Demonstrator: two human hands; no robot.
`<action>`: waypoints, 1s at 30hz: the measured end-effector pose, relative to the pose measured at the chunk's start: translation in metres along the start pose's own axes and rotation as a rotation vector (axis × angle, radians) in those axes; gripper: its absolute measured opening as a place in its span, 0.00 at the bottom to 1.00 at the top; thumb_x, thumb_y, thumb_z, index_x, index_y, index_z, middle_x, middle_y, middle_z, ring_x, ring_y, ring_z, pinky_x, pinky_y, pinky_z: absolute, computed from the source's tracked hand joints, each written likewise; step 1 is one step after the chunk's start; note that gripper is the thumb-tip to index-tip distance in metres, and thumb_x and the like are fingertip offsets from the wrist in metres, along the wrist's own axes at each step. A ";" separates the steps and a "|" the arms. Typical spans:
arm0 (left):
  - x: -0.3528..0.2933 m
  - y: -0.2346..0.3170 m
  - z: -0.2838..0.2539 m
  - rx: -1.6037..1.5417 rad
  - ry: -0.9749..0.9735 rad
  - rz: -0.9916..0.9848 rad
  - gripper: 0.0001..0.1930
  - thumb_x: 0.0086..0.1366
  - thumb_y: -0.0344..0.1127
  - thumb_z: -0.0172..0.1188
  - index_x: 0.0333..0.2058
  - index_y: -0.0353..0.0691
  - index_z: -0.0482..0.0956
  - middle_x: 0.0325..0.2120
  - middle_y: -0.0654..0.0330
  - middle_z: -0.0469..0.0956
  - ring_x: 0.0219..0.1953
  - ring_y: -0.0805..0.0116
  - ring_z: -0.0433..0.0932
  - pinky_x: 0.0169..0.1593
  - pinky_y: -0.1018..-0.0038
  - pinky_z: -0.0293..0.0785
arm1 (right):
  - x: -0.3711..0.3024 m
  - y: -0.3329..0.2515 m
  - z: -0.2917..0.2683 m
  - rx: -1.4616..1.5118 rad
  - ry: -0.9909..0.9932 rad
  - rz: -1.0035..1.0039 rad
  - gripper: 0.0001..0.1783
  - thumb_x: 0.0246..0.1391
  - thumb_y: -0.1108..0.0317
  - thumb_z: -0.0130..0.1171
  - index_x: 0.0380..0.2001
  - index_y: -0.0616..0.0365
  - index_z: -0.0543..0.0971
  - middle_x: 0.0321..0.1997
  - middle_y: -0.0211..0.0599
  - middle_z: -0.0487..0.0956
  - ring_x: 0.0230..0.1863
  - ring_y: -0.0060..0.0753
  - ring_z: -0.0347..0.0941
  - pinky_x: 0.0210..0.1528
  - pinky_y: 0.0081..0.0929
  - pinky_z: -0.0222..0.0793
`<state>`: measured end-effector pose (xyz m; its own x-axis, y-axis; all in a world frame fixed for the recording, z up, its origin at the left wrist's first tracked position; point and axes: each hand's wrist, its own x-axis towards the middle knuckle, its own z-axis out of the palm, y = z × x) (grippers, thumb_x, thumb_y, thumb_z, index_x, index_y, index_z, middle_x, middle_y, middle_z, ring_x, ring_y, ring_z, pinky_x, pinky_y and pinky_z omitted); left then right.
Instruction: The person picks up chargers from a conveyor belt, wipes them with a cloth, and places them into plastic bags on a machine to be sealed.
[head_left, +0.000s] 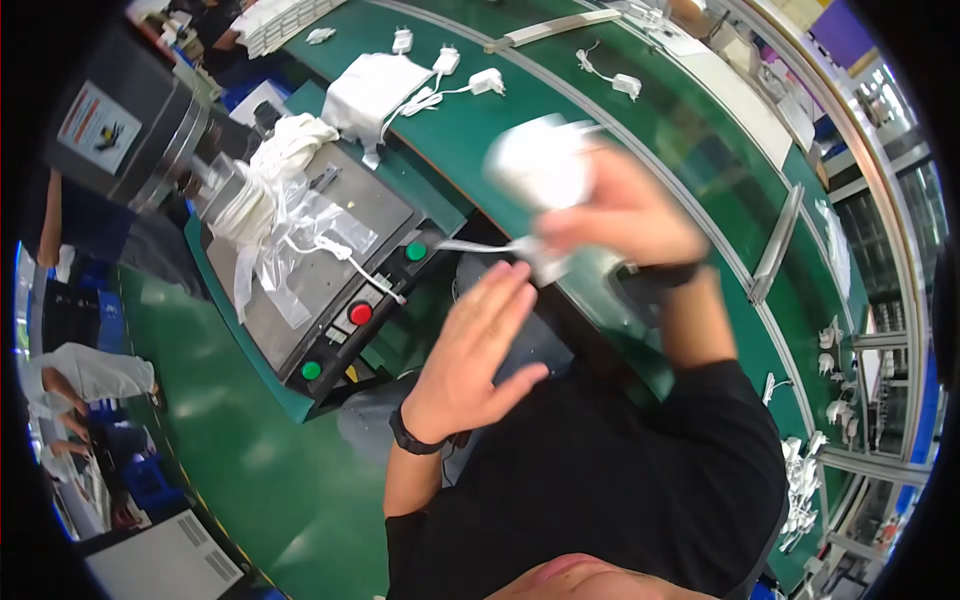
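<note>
My right hand point(640, 205) is closed round a white object point(545, 165), both smeared by motion, so its exact kind does not show. A white cable end point(475, 246) trails from below that hand toward the machine. My left hand point(478, 350) is raised just below, its fingers stretched out and nothing in its palm. Left of it, the grey machine plate point(270, 310) carries a heap of white cable point(245, 205), with clear tape strips point(270, 275) and a loose white cable with a connector point(335, 248) lying on it.
The machine's front edge bears a red button point(361, 314) and green buttons point(415, 251). White power adapters point(487, 82) and a white cloth-like sheet point(372, 95) lie on the green bench. A metal rail point(778, 245) and conveyor stand at right. Other people point(95, 375) work at the far left.
</note>
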<state>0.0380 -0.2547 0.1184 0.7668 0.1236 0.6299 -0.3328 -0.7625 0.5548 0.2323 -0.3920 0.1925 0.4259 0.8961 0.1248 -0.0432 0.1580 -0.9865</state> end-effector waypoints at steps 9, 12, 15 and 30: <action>-0.090 -0.084 0.068 -0.598 -0.226 -0.727 0.13 0.68 0.28 0.59 0.49 0.31 0.78 0.40 0.54 0.82 0.43 0.65 0.81 0.50 0.71 0.77 | -0.348 -0.068 -0.369 -1.373 1.152 0.477 0.24 0.65 0.52 0.55 0.50 0.65 0.78 0.43 0.51 0.82 0.44 0.45 0.78 0.49 0.36 0.70; -0.118 -0.099 0.074 -0.687 -0.126 -0.891 0.11 0.70 0.29 0.58 0.48 0.31 0.78 0.39 0.56 0.82 0.41 0.70 0.81 0.48 0.73 0.77 | -0.462 -0.018 -0.516 -1.681 1.244 0.826 0.28 0.64 0.47 0.53 0.49 0.63 0.79 0.46 0.57 0.81 0.49 0.58 0.77 0.52 0.43 0.69; -0.121 -0.100 0.074 -0.702 -0.028 -0.952 0.10 0.71 0.29 0.56 0.47 0.31 0.78 0.39 0.58 0.82 0.40 0.73 0.80 0.47 0.75 0.77 | -0.330 0.005 -0.543 -1.638 1.076 0.612 0.30 0.64 0.43 0.50 0.45 0.63 0.82 0.45 0.59 0.82 0.50 0.59 0.77 0.50 0.46 0.69; -0.060 -0.189 -0.095 -0.497 0.770 -0.924 0.23 0.70 0.37 0.51 0.59 0.29 0.66 0.60 0.45 0.64 0.62 0.55 0.66 0.65 0.58 0.65 | 0.141 0.087 -0.312 -1.102 0.683 -0.140 0.26 0.61 0.50 0.58 0.53 0.57 0.71 0.40 0.43 0.83 0.39 0.44 0.81 0.43 0.42 0.76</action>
<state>0.0028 -0.0579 0.0269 0.3655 0.9302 -0.0344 -0.1479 0.0945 0.9845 0.5706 -0.3811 0.0908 0.7509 0.4581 0.4757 0.6594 -0.4808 -0.5780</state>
